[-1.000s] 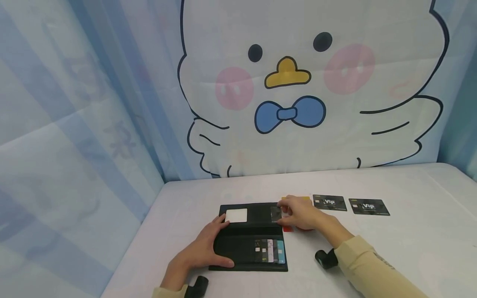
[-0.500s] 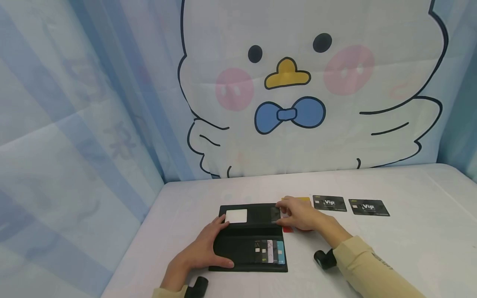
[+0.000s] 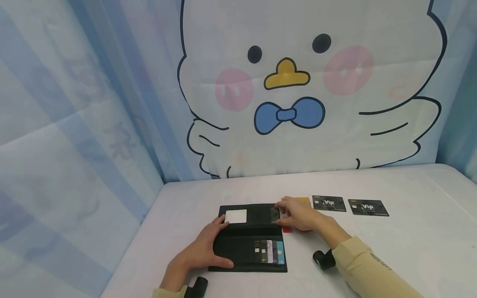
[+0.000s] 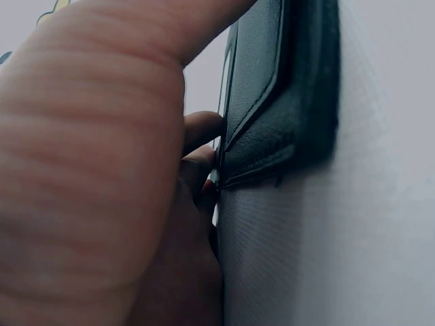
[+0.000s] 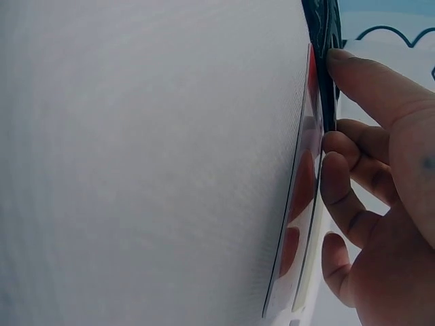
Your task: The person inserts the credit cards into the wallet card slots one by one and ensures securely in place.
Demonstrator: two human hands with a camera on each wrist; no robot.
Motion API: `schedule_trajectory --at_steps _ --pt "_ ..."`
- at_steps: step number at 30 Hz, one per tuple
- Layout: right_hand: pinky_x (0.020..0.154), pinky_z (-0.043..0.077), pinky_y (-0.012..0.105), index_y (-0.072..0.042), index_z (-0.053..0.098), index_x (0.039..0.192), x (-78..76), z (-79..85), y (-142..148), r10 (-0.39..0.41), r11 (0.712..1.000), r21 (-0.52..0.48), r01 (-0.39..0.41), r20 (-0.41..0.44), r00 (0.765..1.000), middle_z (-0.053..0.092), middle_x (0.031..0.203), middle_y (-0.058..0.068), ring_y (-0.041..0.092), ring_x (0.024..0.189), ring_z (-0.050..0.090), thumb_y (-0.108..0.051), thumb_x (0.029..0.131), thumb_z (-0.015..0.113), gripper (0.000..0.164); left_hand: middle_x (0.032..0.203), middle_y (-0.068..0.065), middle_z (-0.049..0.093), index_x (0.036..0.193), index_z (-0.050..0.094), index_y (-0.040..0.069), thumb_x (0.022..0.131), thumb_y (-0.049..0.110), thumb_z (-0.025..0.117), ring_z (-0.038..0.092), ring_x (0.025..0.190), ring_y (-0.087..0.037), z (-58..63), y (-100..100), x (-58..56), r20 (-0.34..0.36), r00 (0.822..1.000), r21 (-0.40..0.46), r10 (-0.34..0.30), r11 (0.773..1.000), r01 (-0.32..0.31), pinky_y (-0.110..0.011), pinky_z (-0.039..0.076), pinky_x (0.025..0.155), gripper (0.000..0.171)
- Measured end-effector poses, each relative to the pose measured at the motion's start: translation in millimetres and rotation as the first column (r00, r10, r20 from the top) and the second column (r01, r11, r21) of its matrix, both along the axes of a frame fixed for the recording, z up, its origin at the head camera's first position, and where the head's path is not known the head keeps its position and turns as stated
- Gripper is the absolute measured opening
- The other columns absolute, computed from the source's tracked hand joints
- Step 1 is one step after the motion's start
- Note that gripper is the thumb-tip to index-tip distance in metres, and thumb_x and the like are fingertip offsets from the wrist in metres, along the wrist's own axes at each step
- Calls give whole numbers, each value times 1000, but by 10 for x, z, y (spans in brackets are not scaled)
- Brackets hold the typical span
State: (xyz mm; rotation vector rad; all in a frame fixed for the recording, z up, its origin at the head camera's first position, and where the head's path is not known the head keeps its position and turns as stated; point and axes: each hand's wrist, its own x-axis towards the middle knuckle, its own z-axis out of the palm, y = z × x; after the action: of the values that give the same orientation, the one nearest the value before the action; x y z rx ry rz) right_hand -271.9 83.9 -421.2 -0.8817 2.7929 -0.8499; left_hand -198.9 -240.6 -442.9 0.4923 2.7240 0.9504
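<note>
A black wallet (image 3: 238,230) lies spread open on the white table. My left hand (image 3: 203,244) rests on its left side, fingertips on the upper panel by a white card (image 3: 236,216) and thumb on the lower panel. At the upper panel's right edge, my right hand (image 3: 298,213) holds a dark card (image 3: 274,215) between thumb and fingers, at the card's opposite edges. How deep that card sits in the slot is hidden. Several cards (image 3: 270,251) overlap in the lower panel's slots. The right wrist view shows the thumb and fingertips (image 5: 338,56) at the wallet's edge.
Beneath and behind my right hand lie cards with red (image 3: 287,229) and yellow (image 3: 306,199) parts, mostly covered. Two black Vip cards, one nearer (image 3: 329,203) and one farther right (image 3: 368,207), lie to the right. A printed curtain (image 3: 287,153) hangs behind the table.
My right hand has shifted very slightly left with the dark card at the wallet's edge. My left hand and the wallet look the same.
</note>
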Motion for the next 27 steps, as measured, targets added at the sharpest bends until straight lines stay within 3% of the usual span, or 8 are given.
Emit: schedule_trajectory --at_steps 15,18,23,27 --pt "74 48 33 -1 65 126 14 11 37 -22 1000 7 22 -9 1000 57 97 -1 16 83 52 -31 89 79 49 167 -7 18 156 35 9 70 51 89 15 151 -35 26 15 -8 -1 1000 16 -16 1000 16 -64 20 115 110" --pt "78 48 39 -2 64 128 29 26 73 -31 999 -4 31 7 999 58 100 0 16 86 53 -32 90 78 51 167 -7 18 156 36 8 69 51 89 15 151 -35 27 19 -11 -3 1000 11 -15 1000 15 -63 20 115 111" --pt "86 40 56 -3 65 128 40 38 137 -49 999 7 49 -7 999 60 100 -1 18 90 55 -33 89 79 52 167 -8 18 156 36 7 69 50 90 15 151 -36 35 17 -5 -1 1000 13 -11 1000 11 -63 20 116 111" --pt "85 38 57 -4 66 128 38 31 186 -81 996 26 81 -5 997 61 99 -2 18 89 55 -33 88 79 51 167 -8 18 156 36 7 69 50 90 15 151 -36 44 18 3 2 1000 15 -8 1000 8 -63 20 115 111"
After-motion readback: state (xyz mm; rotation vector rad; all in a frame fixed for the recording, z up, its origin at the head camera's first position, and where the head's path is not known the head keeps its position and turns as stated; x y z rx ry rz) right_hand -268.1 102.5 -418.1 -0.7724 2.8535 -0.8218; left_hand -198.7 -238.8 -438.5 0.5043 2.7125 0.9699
